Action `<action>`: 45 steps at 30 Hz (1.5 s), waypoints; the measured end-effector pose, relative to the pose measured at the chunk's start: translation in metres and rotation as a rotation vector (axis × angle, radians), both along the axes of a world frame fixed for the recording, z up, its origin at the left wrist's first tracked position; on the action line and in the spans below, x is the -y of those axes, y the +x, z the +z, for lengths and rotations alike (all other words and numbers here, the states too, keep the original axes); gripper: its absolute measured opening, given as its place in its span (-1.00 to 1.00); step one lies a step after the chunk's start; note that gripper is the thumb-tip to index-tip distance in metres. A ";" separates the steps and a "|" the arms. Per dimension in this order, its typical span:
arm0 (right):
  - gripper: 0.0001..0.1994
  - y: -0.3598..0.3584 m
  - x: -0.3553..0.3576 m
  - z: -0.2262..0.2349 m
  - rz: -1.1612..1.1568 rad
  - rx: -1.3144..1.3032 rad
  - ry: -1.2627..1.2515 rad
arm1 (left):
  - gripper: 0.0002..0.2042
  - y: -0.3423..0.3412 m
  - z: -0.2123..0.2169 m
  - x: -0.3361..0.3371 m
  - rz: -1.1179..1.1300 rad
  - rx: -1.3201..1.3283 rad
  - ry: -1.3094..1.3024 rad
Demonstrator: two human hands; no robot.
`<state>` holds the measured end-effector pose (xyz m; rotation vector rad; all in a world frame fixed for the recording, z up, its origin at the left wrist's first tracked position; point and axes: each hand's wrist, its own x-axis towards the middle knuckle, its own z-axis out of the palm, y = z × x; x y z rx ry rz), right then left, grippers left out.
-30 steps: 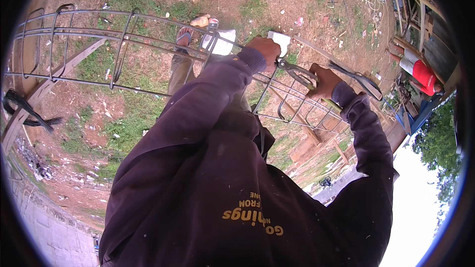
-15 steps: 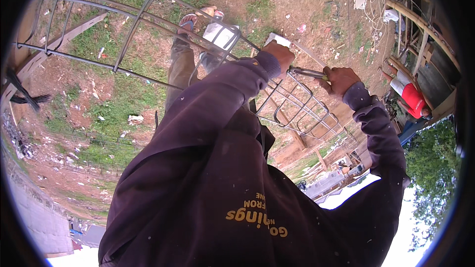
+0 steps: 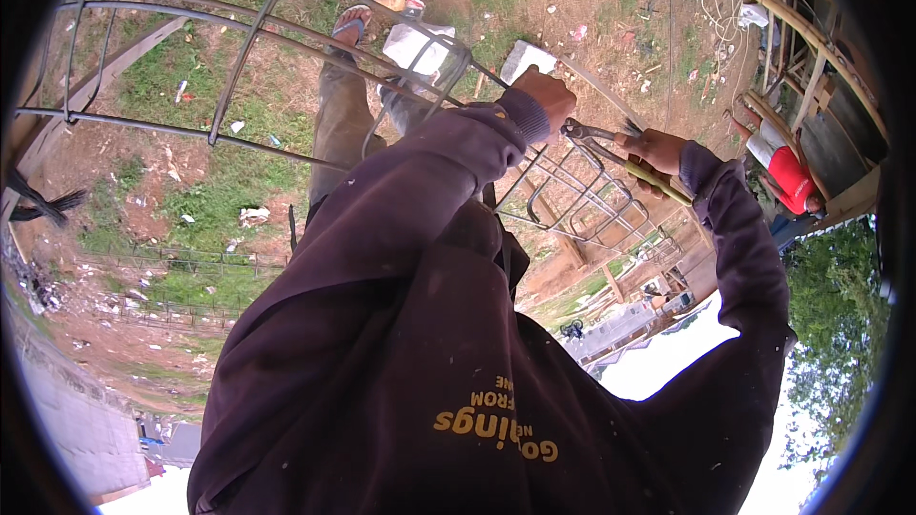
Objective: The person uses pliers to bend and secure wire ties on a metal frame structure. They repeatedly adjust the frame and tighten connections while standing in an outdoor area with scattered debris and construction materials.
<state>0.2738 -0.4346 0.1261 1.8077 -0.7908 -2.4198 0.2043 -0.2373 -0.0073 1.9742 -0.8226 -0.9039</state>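
Observation:
A long cage of steel rebar with rectangular stirrups lies across the view above grass and dirt. My left hand, in a dark purple sleeve, is closed on a bar of the cage at a stirrup. My right hand grips a pair of pincers by the yellowish handles. The pincer jaws sit at the bar just right of my left hand. My dark sweatshirt fills the lower middle and hides much of the cage's near side.
My trouser legs and a sandalled foot stand under the cage beside white blocks. A person in a red top sits at the right by a wooden frame. Another rebar cage lies on the grass at the left.
The view has tilted, so the cage sits higher and further left. My right hand with the pincers has come closer to my left hand on the bar.

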 end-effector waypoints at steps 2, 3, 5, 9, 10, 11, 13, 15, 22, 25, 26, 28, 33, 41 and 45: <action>-0.26 -0.002 0.006 -0.001 -0.137 -0.034 -0.025 | -0.77 0.000 -0.001 0.001 -0.011 -0.009 0.003; -0.27 -0.002 0.009 -0.002 -0.165 -0.055 -0.040 | -0.77 0.000 -0.001 0.001 -0.011 -0.005 -0.004; -0.27 -0.001 0.014 -0.004 -0.230 -0.101 -0.035 | -0.77 0.000 -0.002 0.002 -0.023 -0.022 -0.005; -0.25 -0.009 0.019 -0.004 -0.218 -0.063 -0.086 | -0.78 0.003 -0.002 0.000 -0.017 -0.022 -0.008; -0.25 -0.015 0.019 -0.003 -0.261 -0.074 -0.080 | -0.79 0.004 -0.002 0.000 -0.022 -0.027 -0.006; -0.25 -0.023 0.019 0.000 -0.289 -0.053 -0.078 | -0.79 0.004 -0.002 -0.001 -0.021 -0.028 -0.013; -0.25 -0.035 0.021 0.002 -0.384 -0.059 -0.091 | -0.79 0.005 -0.002 -0.001 -0.027 -0.035 -0.023; -0.29 -0.040 0.025 0.003 -0.423 -0.015 -0.094 | -0.79 0.006 -0.002 -0.001 -0.026 -0.046 -0.004; -0.26 -0.034 0.027 0.001 -0.391 -0.062 -0.094 | -0.80 0.005 -0.002 0.000 -0.030 -0.052 -0.012; -0.25 -0.045 0.023 0.006 -0.462 -0.026 -0.139 | -0.81 0.005 -0.003 0.001 -0.018 -0.059 -0.011; -0.25 -0.048 0.022 0.007 -0.489 -0.025 -0.137 | -0.81 0.006 -0.004 0.002 -0.021 -0.062 -0.010; -0.24 -0.051 0.021 0.008 -0.588 -0.059 -0.145 | -0.82 0.007 -0.004 0.002 -0.031 -0.073 -0.022; -0.28 -0.046 0.020 0.009 -0.579 -0.065 -0.146 | -0.84 0.007 -0.004 0.002 -0.028 -0.088 -0.011; -0.25 -0.060 0.023 0.012 -0.584 -0.010 -0.148 | -0.82 0.009 -0.004 0.004 -0.027 -0.092 -0.015; -0.26 -0.060 0.027 0.010 -0.588 -0.037 -0.131 | -0.83 0.004 -0.006 0.007 0.010 -0.068 -0.004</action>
